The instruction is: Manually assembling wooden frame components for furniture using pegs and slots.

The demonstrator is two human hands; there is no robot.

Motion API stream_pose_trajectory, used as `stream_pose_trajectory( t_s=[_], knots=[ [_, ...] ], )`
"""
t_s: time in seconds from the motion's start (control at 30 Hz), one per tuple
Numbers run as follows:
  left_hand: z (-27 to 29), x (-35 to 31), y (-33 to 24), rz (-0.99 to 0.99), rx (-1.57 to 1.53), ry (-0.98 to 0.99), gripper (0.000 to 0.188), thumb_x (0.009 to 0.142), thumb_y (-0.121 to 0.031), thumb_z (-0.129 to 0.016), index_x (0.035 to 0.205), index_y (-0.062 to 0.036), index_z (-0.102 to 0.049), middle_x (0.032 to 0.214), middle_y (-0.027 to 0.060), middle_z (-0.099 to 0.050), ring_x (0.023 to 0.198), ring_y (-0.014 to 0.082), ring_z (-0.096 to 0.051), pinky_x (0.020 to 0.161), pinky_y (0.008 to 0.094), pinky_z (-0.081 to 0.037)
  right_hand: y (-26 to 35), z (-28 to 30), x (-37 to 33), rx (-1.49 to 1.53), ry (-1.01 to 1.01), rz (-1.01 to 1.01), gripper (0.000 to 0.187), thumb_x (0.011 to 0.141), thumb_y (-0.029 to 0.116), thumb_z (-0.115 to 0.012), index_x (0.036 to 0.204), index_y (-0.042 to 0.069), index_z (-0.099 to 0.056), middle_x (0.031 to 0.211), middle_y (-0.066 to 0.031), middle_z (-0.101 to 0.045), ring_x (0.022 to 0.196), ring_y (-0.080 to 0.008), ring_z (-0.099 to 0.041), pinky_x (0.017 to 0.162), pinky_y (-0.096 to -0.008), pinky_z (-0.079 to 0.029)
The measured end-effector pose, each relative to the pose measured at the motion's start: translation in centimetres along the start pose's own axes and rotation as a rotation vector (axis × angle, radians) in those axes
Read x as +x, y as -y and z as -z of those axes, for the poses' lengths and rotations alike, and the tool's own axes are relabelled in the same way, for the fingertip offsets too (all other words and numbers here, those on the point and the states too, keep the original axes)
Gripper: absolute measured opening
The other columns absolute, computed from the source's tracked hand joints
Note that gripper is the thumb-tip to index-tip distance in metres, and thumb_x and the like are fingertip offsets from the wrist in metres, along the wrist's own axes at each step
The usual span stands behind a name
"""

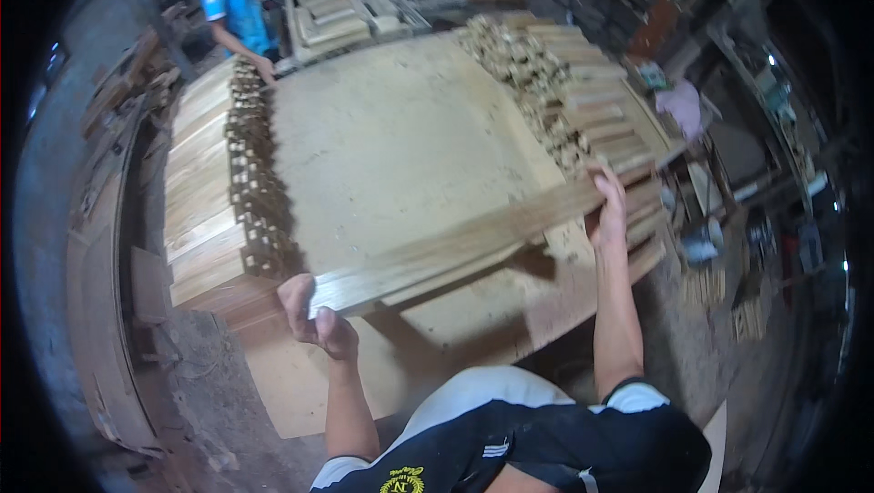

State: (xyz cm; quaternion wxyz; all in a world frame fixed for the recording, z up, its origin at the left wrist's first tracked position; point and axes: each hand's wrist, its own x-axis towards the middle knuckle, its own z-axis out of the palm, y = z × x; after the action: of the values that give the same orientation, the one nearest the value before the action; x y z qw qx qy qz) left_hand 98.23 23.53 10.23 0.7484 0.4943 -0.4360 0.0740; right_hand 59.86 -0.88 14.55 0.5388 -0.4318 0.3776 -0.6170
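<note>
A: How far along are things?

B: Partway, I'd judge. 2 piles of wooden pieces already lie on the worktop [382,129]: the left stack [202,174] along 1 side and the right stack [596,97] along the other, with their ends facing inward.

A: And the board [455,247]?

B: It's held above the near part of the worktop, spanning the gap between the stacks. The left hand [319,315] is wrapped around its left end; the right hand [610,206] grasps its other end, near the right stack.

A: Only 1 board?

B: I can't tell; a lower edge shows under it, and it's blurred.

A: Is either stack finished?

B: The left stack looks fairly even, the right stack more ragged, but nothing shows how many pieces each should have. Plainly left over is the board, not yet set down.

A: Anyone else?

B: A co-worker [238,6] in a blue shirt, at the left stack's far end.
</note>
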Motion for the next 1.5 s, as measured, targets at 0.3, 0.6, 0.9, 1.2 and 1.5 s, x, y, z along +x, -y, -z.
stream_pose_trajectory(
  t_s=[0.3,0.6,0.9,1.2,1.5],
  knots=[
    [0.6,-1.2,-0.1,0.036,0.054,-0.073,0.053,0.091,-0.035,-0.049,0.12,0.0072,-0.059,0.122,0.0172,-0.058,0.116,0.028,-0.056,0.101,0.0439,-0.044,-1.1,-0.6,0.3,0.095,0.144,-0.142,0.022,0.088,0.014,-0.06,0.107,0.005,-0.065,0.1,-0.003,-0.064,0.096,-0.0149,-0.06,0.089,-0.029,-0.046],
    [-7.7,9.8,-15.8,0.056,0.323,0.267,0.058,0.093,-0.028,-0.053,0.14,0.0052,-0.048,0.132,0.0245,-0.055,0.118,0.0373,-0.059,0.101,0.0478,-0.049,-1.8,1.5,1.6,0.082,0.237,-0.045,0.018,0.089,0.006,-0.06,0.105,0.005,-0.066,0.099,0.002,-0.063,0.091,-0.0077,-0.056,0.085,-0.0231,-0.044],
    [-13.0,5.3,-12.2,0.362,0.977,1.253,0.08,0.07,-0.071,-0.073,0.103,0.0024,-0.075,0.089,0.0221,-0.072,0.082,0.0247,-0.073,0.07,0.0393,-0.057,1.2,3.6,-1.6,-0.117,0.346,0.024,0.026,0.089,0.021,-0.066,0.109,0.004,-0.066,0.098,-0.0013,-0.063,0.094,-0.0106,-0.056,0.085,-0.0245,-0.045],
    [-8.0,-9.9,-17.2,0.132,1.035,1.091,0.071,0.061,-0.074,-0.076,0.071,-0.0055,-0.062,0.069,0.0093,-0.059,0.067,0.029,-0.059,0.068,0.0419,-0.044,-2.4,14.8,-13.6,-0.525,0.282,0.449,0.046,0.098,0.029,-0.054,0.133,-0.002,-0.055,0.128,-0.0252,-0.059,0.12,-0.04,-0.057,0.103,-0.0474,-0.045],
    [-13.5,-6.1,8.7,-0.196,1.012,0.914,0.06,0.075,-0.066,-0.072,0.085,-0.0073,-0.06,0.093,0.0127,-0.064,0.087,0.0321,-0.059,0.079,0.0473,-0.043,-2.3,15.4,-14.7,-0.731,0.003,0.21,0.045,0.089,0.012,-0.071,0.13,-0.002,-0.058,0.137,-0.019,-0.052,0.106,-0.0271,-0.065,0.078,-0.0328,-0.059]
  ],
)
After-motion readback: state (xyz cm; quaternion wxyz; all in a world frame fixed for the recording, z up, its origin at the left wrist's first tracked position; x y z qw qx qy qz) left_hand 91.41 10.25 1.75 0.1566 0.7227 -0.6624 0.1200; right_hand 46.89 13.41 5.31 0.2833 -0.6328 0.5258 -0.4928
